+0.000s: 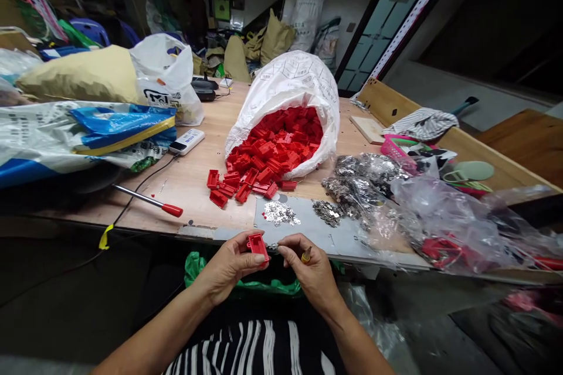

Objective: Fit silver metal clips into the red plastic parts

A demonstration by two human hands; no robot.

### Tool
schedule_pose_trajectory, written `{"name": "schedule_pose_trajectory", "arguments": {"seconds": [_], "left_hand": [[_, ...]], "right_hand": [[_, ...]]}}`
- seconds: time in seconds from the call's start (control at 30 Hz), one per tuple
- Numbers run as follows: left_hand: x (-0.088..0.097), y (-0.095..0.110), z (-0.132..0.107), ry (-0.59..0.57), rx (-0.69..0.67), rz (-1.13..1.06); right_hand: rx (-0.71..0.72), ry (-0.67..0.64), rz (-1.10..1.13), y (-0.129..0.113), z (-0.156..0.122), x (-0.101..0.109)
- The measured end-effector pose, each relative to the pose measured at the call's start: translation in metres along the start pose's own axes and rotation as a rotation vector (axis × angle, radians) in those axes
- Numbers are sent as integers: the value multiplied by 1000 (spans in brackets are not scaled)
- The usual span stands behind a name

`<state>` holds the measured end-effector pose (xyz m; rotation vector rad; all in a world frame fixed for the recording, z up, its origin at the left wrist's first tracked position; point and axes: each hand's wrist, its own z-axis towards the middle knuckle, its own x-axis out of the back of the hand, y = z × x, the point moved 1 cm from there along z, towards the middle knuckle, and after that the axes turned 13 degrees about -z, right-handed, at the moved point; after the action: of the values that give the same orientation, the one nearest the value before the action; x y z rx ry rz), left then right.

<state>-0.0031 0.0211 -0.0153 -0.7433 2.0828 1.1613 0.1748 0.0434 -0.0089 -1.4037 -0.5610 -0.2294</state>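
My left hand (235, 262) is closed around a small red plastic box (258, 246), its open side facing up. Close to the box's right side, my right hand (308, 263) pinches small metal pieces (273, 246) between thumb and fingertips. A short yellowish tool (306, 255) with a pointed tip is also tucked in that hand; its exact kind is unclear. Beyond both hands, a pile of flat silvery metal pieces (281, 213) lies on the grey sheet, with a darker metal pile (328, 212) to its right. Many more red boxes (281, 146) spill from a white sack (292, 73).
Clear plastic bags (444, 217) and bagged metal parts (365, 179) crowd the table's right side. A red-tipped metal rod (171, 210), a white device with a cable (187, 141) and large bags (88, 135) are at left. A green bag (268, 287) hangs below the table's front edge.
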Motion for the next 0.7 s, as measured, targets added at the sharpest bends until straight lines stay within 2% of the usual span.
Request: {"name": "schedule_pose_trajectory", "arguments": {"seconds": [0.23, 0.53, 0.7], "left_hand": [[2, -1, -6, -70, 34, -82], [4, -2, -7, -89, 84, -162], [4, -3, -6, -99, 77, -150]], "right_hand": [[83, 11, -121, -12, -1, -1], [153, -3, -190, -16, -1, -2], [283, -26, -254, -18, 2, 0]]}}
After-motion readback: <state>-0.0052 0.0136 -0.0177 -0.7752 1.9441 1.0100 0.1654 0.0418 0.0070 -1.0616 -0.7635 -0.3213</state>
